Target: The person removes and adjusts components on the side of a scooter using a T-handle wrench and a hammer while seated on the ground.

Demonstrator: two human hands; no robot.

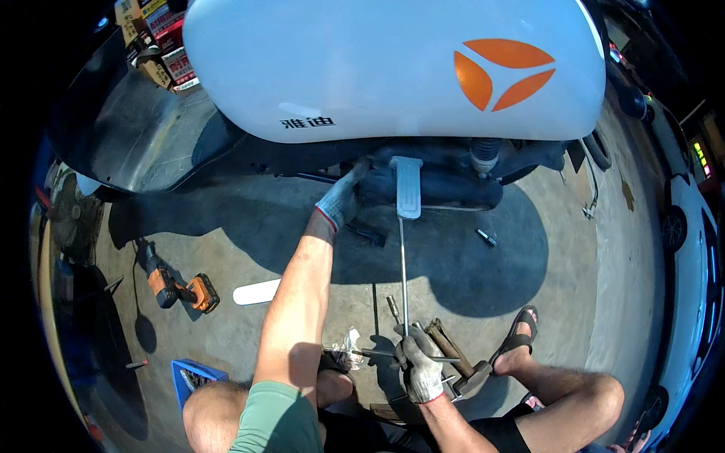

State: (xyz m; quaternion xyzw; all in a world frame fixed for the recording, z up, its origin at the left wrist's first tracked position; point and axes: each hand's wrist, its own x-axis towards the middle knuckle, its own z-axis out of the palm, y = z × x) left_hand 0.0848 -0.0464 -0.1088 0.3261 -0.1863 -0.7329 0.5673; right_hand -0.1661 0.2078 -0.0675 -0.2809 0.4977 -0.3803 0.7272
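The scooter's pale blue body panel (362, 68) with an orange emblem fills the top of the view. Below its edge, a silver footrest (408, 192) sticks out toward me. My right hand (421, 368), in a grey-white work glove, is closed around the crossbar end of a long T-handle wrench (404, 279). The wrench's shaft runs away from me, and its far tip disappears at the footrest's near end. My left hand (343, 198), also gloved, reaches to the dark underside left of the footrest. Its fingertips are lost in shadow, so their grip is unclear.
A hammer (453, 351) and other tools lie by my right hand, beside crumpled clear wrapping (350, 349). Further left are an orange-black cordless power tool (177, 288), a white strip (255, 292) and a blue bin (177, 377). A small metal socket (486, 238) lies right.
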